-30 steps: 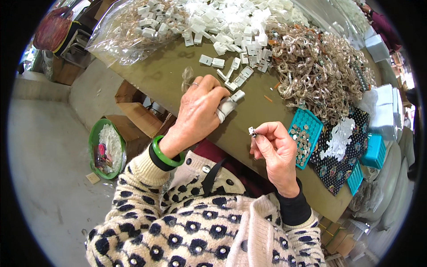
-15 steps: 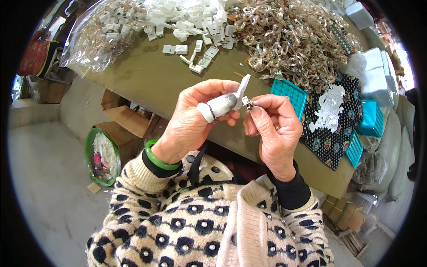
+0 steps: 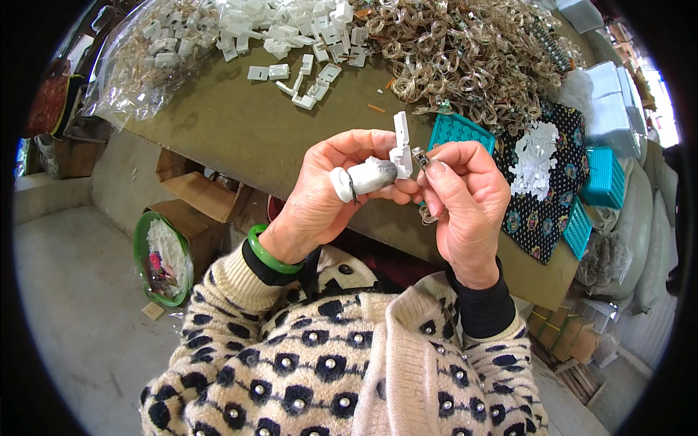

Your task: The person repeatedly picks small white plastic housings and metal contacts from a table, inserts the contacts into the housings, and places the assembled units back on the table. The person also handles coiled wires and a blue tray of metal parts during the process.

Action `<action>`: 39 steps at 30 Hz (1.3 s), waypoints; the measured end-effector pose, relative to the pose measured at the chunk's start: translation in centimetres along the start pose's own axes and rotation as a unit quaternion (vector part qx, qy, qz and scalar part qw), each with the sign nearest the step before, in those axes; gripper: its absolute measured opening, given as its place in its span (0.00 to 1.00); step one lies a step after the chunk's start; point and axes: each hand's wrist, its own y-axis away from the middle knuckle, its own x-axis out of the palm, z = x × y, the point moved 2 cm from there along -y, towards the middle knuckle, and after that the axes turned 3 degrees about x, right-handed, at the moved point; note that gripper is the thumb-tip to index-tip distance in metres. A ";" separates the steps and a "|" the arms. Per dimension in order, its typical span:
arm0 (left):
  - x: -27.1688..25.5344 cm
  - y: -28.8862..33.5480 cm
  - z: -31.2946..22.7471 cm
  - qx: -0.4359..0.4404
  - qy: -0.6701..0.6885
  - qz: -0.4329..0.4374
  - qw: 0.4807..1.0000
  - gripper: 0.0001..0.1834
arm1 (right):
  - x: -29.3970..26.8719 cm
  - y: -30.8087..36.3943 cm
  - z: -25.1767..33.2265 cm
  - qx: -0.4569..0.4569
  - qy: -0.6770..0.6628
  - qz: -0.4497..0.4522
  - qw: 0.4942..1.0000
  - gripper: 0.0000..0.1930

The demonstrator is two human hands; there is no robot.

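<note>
My left hand (image 3: pixel 320 185), its thumb wrapped in a white cover with a dark smudged tip, pinches a small white hinged plastic case (image 3: pixel 400 149). The case's lid stands up, away from its lower half. Just to the right, my right hand (image 3: pixel 469 200) grips a small metal-ended part (image 3: pixel 420 157) between thumb and forefinger. A coil of clear wire (image 3: pixel 427 214) hangs beneath the right fingers. The two hands meet over the table's near edge, and the metal part sits close beside the case; whether they touch I cannot tell.
White cases (image 3: pixel 291 29) are heaped at the back, beside a large pile of coiled clear wires (image 3: pixel 465 58). A teal tray (image 3: pixel 462 133) lies behind my right hand. White pieces (image 3: pixel 536 160) rest on a dark patterned cloth (image 3: pixel 534 225). A green basket (image 3: pixel 142 251) stands on the floor at left.
Both hands have shifted slightly right. The white case has turned more upright, its raised lid and lower half showing more clearly. The metal part is tilted differently, and the wire coil now shows below.
</note>
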 end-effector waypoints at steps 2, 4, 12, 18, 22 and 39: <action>-0.2 -0.1 0.1 0.007 0.007 0.006 1.000 0.17 | 0.1 0.0 0.0 0.024 -0.040 -0.002 0.999 0.04; -0.5 -0.2 0.3 0.029 0.036 0.008 0.999 0.15 | 0.4 0.1 -0.3 0.034 -0.057 -0.008 0.998 0.04; -0.5 -0.1 1.0 0.112 -0.009 -0.015 0.993 0.12 | 0.9 0.6 -0.3 0.027 0.053 -0.009 0.998 0.04; -0.1 0.0 0.3 0.155 -0.034 -0.042 0.986 0.13 | 1.8 0.6 0.0 -0.085 0.160 -0.012 0.983 0.03; 0.1 0.3 -0.4 0.112 -0.062 -0.072 0.989 0.14 | 2.3 0.2 -0.4 -0.258 0.303 -0.017 0.917 0.09; -0.1 0.7 -0.6 -0.002 0.096 -0.109 0.989 0.13 | 3.2 0.3 -1.4 -0.333 0.401 -0.049 0.852 0.08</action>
